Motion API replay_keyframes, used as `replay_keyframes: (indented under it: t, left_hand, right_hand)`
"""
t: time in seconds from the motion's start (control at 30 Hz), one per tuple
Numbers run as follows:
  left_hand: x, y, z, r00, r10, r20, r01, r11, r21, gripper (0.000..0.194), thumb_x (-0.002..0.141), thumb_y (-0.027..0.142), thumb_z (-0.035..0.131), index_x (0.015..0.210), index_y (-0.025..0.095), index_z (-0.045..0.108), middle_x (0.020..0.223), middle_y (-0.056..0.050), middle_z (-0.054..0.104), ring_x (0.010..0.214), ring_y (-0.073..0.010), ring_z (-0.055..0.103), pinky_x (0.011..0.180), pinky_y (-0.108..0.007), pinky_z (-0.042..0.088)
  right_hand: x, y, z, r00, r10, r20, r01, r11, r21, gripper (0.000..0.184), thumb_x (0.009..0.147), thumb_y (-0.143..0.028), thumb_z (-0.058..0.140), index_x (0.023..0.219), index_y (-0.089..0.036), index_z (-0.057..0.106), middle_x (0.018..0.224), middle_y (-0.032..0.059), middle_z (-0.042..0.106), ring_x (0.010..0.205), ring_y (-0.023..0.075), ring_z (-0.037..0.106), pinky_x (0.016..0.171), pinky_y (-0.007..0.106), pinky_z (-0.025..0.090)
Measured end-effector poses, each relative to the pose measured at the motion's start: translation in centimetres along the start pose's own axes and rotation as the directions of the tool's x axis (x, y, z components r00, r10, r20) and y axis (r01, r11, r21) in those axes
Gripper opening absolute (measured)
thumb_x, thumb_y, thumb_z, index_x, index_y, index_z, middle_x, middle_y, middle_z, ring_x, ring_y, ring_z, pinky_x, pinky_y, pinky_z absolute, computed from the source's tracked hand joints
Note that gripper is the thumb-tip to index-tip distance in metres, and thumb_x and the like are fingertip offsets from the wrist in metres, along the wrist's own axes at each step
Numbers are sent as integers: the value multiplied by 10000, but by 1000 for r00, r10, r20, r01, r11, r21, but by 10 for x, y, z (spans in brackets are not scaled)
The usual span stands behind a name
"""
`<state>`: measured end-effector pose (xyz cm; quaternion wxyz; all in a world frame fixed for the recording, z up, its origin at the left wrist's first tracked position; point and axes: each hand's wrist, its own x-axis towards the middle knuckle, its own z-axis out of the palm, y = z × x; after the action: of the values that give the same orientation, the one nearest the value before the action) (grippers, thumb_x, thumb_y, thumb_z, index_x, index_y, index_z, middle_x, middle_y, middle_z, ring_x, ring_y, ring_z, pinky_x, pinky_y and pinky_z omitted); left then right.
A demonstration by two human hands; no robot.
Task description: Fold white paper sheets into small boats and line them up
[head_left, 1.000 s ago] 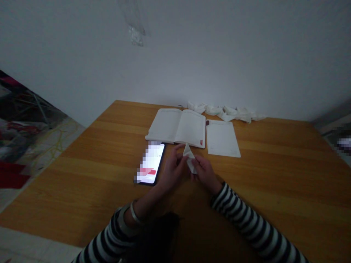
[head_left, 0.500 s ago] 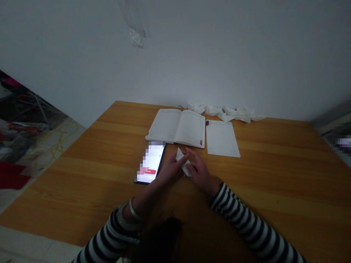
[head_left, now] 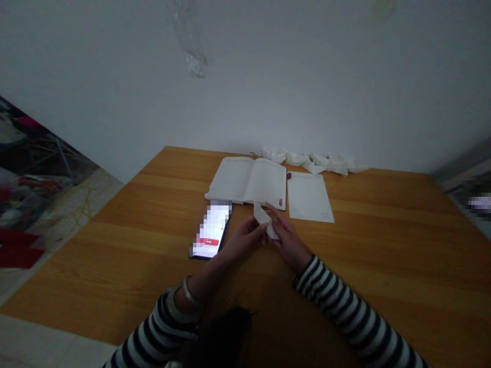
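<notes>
Between my two hands is a small folded piece of white paper (head_left: 264, 216), pointed at its upper left end. My left hand (head_left: 247, 236) pinches its lower edge with thumb and fingers. On the other side, my right hand (head_left: 286, 236) grips the paper's right end, with the index finger stretched along its upper edge. Both hands are just above the wooden table (head_left: 368, 276). A phone (head_left: 213, 230) with a lit, partly blurred screen lies left of my left hand. Beyond the hands an open notebook (head_left: 233, 176) lies flat, and a loose white sheet (head_left: 310, 197) is beside it.
Several crumpled white paper pieces (head_left: 314, 161) form a row along the table's back edge by the wall. A clear plastic bag (head_left: 195, 56) hangs on the wall. Cluttered items and red pieces (head_left: 19, 255) are on the floor at left.
The folded paper has turned and shifted slightly right, and more of its face shows. My left hand's fingers have moved to its lower edge. The view has tilted a little.
</notes>
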<state>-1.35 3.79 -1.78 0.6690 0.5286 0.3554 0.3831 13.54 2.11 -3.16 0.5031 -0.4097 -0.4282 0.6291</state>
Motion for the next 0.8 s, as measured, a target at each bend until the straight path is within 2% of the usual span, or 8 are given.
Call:
replay_keyframes:
  t: [0.13,0.27,0.4,0.5,0.57,0.63,0.67,0.8]
  left_hand:
    - [-3,3,3,999,27,25,-30,994,102,398,924,537,515,874,153,606,667,0,565,628,-131,529,644,-257,436]
    - [-6,3,6,999,40,17,-42,988,149,318,955,462,488,952,167,608,739,-9,582,691,-145,544,688,-266,458]
    - [-4,-2,9,997,58,-47,-50,987,156,226,940,361,512,998,161,599,773,-9,590,709,-146,560,688,-265,474]
    - [-3,-5,8,990,60,-131,-34,982,187,253,870,246,569,1105,152,565,864,-29,623,795,-168,605,717,-275,497]
    - [-4,-6,5,968,117,-224,-52,959,277,416,837,178,564,1246,150,491,947,-49,634,839,-178,624,732,-283,508]
    - [-6,-6,-1,943,196,-268,-64,899,434,604,829,131,536,1406,158,356,954,-51,641,810,-176,632,726,-288,511]
    - [-7,-5,-4,942,224,-250,-59,844,533,660,829,110,515,1453,169,308,932,-47,650,782,-175,633,718,-290,508]
    - [-11,-4,-10,986,148,-76,-7,489,872,698,843,56,440,1511,184,286,878,-66,697,723,-195,652,677,-297,489]
  right_hand:
    - [2,4,-1,1000,-9,-11,9,1000,2,599,943,-503,498,1487,-289,368,989,52,692,595,132,568,527,254,512]
    - [2,9,-2,998,-45,-54,43,999,-29,543,933,-497,523,1439,-308,461,1209,68,665,719,156,634,573,276,549]
    - [1,14,-2,994,-83,-67,76,992,-103,496,941,-475,525,1402,-293,524,1259,69,660,966,223,668,694,338,586]
    - [0,15,-1,981,-194,-5,188,958,-216,468,968,-458,483,1395,-273,536,1398,68,576,1223,246,577,966,425,516]
    - [0,14,0,958,-273,93,288,908,-305,450,993,-428,435,1395,-253,536,1408,82,568,1274,239,541,1069,448,430]
    - [-1,13,0,926,-319,203,376,826,-420,451,986,-400,462,1400,-233,528,1336,108,617,1215,243,580,1057,451,434]
    - [-1,12,0,912,-335,238,410,772,-485,457,971,-385,496,1396,-220,529,1287,119,640,1168,249,602,1027,448,458]
    - [-7,8,3,887,-407,219,425,532,-732,416,935,-265,526,1337,-167,561,1183,145,660,1068,264,622,935,435,518]
